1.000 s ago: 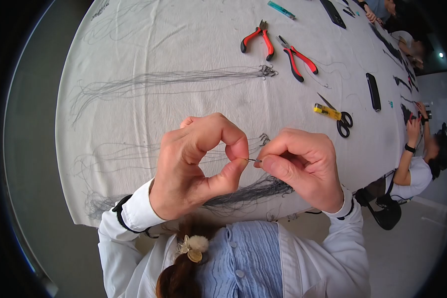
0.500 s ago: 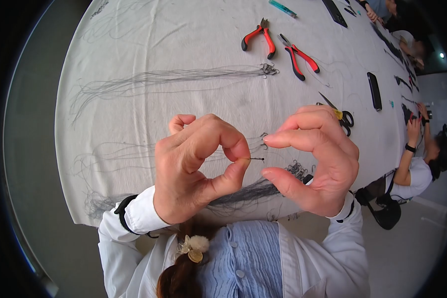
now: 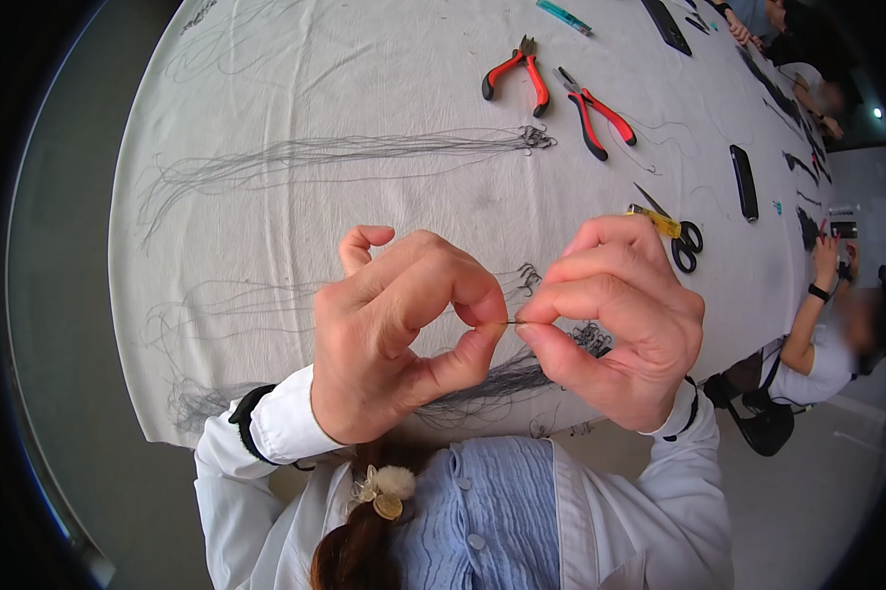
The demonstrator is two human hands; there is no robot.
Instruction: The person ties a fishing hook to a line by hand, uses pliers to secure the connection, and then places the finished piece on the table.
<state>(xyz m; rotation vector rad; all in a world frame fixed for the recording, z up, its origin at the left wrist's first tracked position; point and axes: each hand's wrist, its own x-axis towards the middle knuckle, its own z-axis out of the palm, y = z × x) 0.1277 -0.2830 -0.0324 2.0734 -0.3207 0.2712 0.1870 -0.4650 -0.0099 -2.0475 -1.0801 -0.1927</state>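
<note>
My left hand (image 3: 394, 329) pinches a thin dark fishing hook (image 3: 511, 322) between thumb and forefinger, its other fingers curled. My right hand (image 3: 620, 324) closes thumb and forefinger on the other end, so the fingertips of both hands nearly meet. Only a short bit of the hook shows between them. Beneath the hands lie a few hooks (image 3: 530, 275) on thin grey lines, and a thick bundle of grey fishing line (image 3: 492, 383) with many hooks (image 3: 590, 339) at its right end, partly hidden by my right hand.
Farther up the white cloth (image 3: 266, 216) lies another line bundle (image 3: 364, 147) with hooks. Beyond are two red-handled pliers (image 3: 518, 79) (image 3: 594, 113), scissors (image 3: 685, 246), a yellow tool (image 3: 654, 218), a black phone-like object (image 3: 743, 183) and a teal cutter (image 3: 564, 16). Other people (image 3: 836, 334) work at right.
My right hand has moved left and its open thumb and forefinger have closed on the free end of the hook. My left hand has shifted slightly right and down.
</note>
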